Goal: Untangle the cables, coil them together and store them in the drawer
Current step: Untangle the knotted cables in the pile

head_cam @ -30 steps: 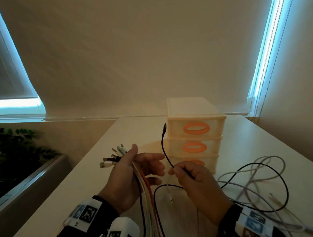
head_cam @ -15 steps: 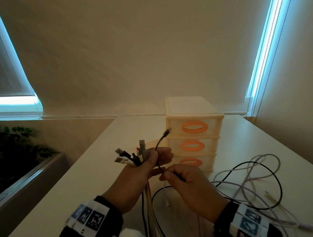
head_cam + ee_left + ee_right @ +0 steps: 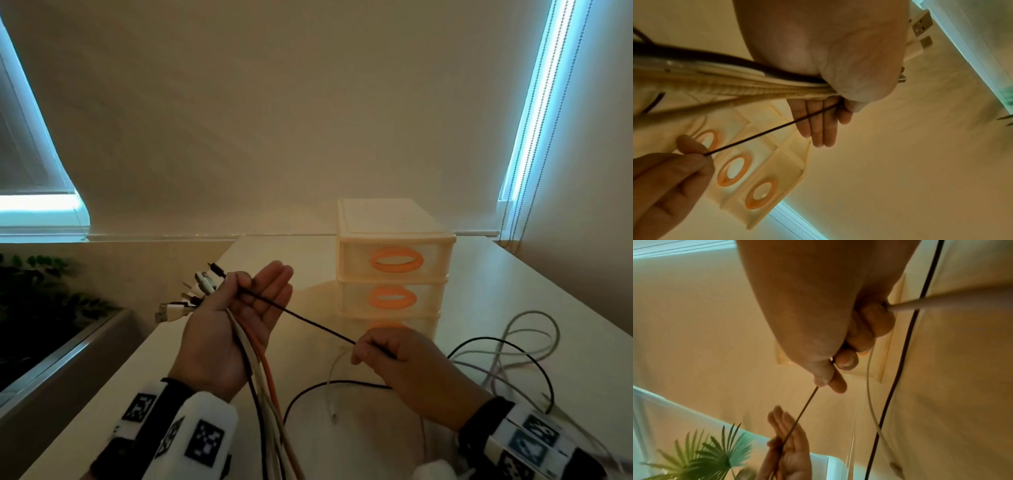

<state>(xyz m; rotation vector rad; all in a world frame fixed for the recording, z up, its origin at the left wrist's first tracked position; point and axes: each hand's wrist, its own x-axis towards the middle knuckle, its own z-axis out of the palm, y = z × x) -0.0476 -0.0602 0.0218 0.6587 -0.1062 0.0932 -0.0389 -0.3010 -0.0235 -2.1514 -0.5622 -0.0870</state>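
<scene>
My left hand (image 3: pixel 255 294) is palm up, the thumb pinning a bundle of white, orange and black cables (image 3: pixel 260 363) against the palm while the fingers (image 3: pixel 818 128) lie straight. The plugs (image 3: pixel 200 291) fan out to the left of the thumb. A thin black cable (image 3: pixel 308 320) runs taut from under that thumb to my right hand (image 3: pixel 359 353), which pinches it between thumb and forefinger (image 3: pixel 826 379). A thin white cable (image 3: pixel 330 387) hangs from the same hand. The cream drawer unit (image 3: pixel 394 263) with orange handles stands behind, all drawers closed.
Loose black and white cable loops (image 3: pixel 513 356) lie on the white table (image 3: pixel 171 377) to the right of my right hand. A planter with green leaves (image 3: pixel 34 291) sits beyond the table's left edge. Window blinds hang on both sides.
The black cable's plug end has joined the bundle under my left thumb. My right hand has slid along that cable, down and to the right, drawing it taut. The left fingers have straightened.
</scene>
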